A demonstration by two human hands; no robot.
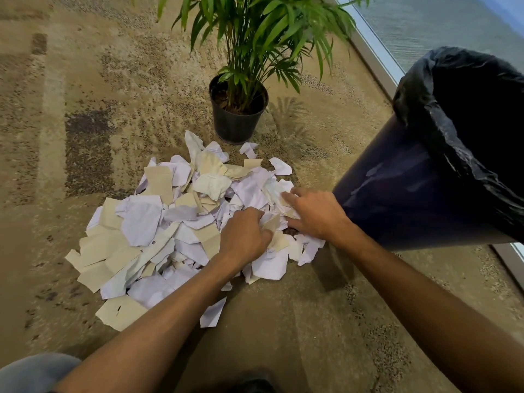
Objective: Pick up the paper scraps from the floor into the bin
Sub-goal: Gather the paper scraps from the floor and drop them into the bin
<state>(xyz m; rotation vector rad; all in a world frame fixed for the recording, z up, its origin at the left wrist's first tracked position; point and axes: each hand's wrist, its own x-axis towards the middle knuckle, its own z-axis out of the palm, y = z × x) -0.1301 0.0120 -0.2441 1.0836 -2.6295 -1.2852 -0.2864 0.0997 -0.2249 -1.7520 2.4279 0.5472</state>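
Lying in a loose heap on the mottled tan carpet [71, 114], the paper scraps [147, 222] are a mix of torn white sheets and stiffer beige pieces, their edges jagged and some creased. At the heap's near right side the left hand [245, 236] is curling its fingers down into the pile, the grip bunching around crumpled scraps. Just right of it the right hand [314, 214] is lying flat on the paper, fingers spread and pressing on the white pieces. Beyond the heap, a leafy green plant is standing in a round black plastic pot [236, 120]. Far right, the bin [402, 188] is standing close beside the heap, dark and smooth-walled, with a glossy, wrinkled black bag [442, 120] folded over its rim.
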